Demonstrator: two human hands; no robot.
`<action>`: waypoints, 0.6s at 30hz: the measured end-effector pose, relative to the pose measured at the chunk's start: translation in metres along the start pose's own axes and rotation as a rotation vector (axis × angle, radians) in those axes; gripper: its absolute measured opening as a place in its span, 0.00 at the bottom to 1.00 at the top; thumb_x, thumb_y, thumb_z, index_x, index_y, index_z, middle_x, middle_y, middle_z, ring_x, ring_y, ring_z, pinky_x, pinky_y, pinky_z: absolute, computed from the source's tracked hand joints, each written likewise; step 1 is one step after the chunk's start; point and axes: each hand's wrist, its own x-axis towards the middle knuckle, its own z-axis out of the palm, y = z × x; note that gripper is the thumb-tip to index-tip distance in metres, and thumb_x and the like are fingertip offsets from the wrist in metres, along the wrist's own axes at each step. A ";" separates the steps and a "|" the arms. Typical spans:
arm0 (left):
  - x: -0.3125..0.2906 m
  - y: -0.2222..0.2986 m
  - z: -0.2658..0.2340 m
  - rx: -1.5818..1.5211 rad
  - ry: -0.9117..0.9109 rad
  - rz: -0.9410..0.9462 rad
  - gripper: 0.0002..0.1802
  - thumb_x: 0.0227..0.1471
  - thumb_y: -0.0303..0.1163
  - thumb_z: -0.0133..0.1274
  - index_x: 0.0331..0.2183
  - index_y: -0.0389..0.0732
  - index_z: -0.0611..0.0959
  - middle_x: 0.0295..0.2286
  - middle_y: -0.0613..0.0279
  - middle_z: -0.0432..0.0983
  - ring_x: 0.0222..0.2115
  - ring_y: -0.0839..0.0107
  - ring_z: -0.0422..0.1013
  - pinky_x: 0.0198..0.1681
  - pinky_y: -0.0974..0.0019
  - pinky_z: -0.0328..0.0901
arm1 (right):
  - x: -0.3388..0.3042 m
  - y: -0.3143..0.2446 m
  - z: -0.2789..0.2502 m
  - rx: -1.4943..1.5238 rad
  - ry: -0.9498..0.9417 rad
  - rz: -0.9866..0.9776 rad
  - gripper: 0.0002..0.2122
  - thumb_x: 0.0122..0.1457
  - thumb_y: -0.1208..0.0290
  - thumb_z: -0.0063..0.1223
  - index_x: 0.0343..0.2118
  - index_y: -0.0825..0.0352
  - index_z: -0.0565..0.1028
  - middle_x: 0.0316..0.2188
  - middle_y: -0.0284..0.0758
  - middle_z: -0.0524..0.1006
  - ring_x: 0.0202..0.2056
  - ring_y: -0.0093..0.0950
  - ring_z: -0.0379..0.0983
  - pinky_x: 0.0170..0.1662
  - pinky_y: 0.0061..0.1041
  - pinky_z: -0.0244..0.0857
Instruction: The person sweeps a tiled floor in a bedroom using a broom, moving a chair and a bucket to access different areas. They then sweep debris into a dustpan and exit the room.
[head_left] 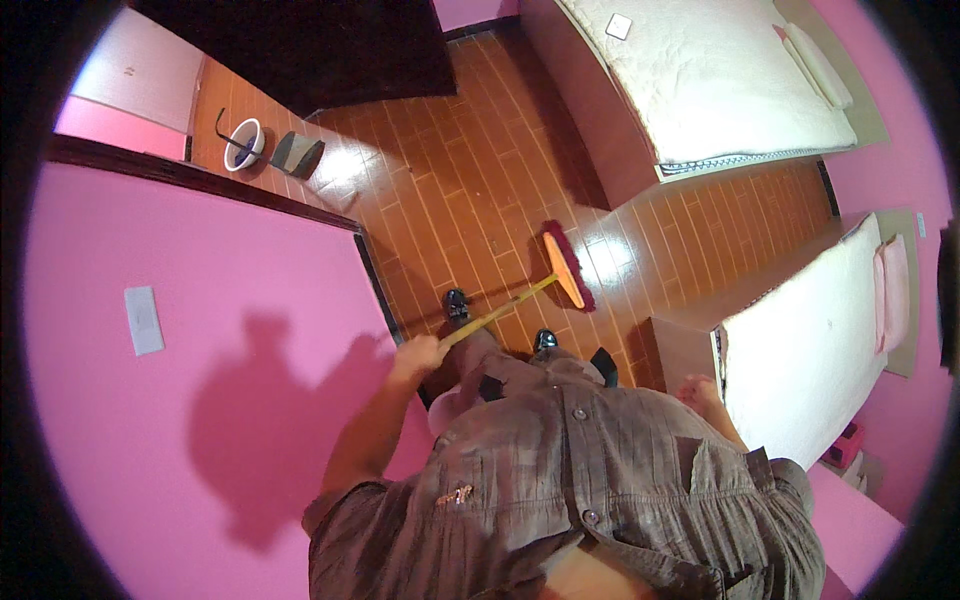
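Head view: brown plank floor (pixel 450 180) fills the middle. Far bed (pixel 730 80), white cover, upper right; second bed (pixel 810 330), also white-covered, lower right. Broom (pixel 565 272) sits mid-floor between the left hand and far bed: yellow handle, orange head, dark red bristles. White bucket (pixel 261 132) upper left, dark curved stick (pixel 220 122) poking out; grey-and-black item (pixel 297 154) just beside it. Left hand (pixel 420 356) wrapped round the handle's upper end. Right hand (pixel 700 392) near second bed's corner, fingers unclear; can't tell if spread or closed.
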 end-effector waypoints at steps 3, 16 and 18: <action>0.049 0.027 -0.048 0.129 -0.012 0.068 0.22 0.47 0.47 0.45 0.31 0.37 0.79 0.32 0.49 0.75 0.34 0.54 0.72 0.37 0.54 0.66 | -0.023 -0.007 0.039 -0.018 -0.086 -0.053 0.10 0.54 0.70 0.42 0.38 0.67 0.68 0.28 0.44 0.74 0.26 0.36 0.73 0.27 0.34 0.70; 0.174 -0.201 -0.356 0.458 0.016 -0.184 0.33 0.43 0.57 0.44 0.47 0.47 0.72 0.47 0.51 0.64 0.49 0.56 0.62 0.49 0.54 0.59 | -0.134 -0.012 0.257 -0.143 -0.137 -0.069 0.13 0.56 0.67 0.45 0.41 0.69 0.68 0.27 0.39 0.75 0.26 0.28 0.73 0.30 0.24 0.68; 0.185 -0.237 -0.396 0.475 0.077 -0.303 0.27 0.44 0.51 0.45 0.43 0.44 0.75 0.47 0.51 0.64 0.49 0.57 0.62 0.49 0.56 0.60 | -0.134 0.005 0.267 -0.192 -0.121 -0.058 0.14 0.57 0.68 0.44 0.42 0.71 0.68 0.27 0.39 0.75 0.26 0.29 0.74 0.29 0.25 0.68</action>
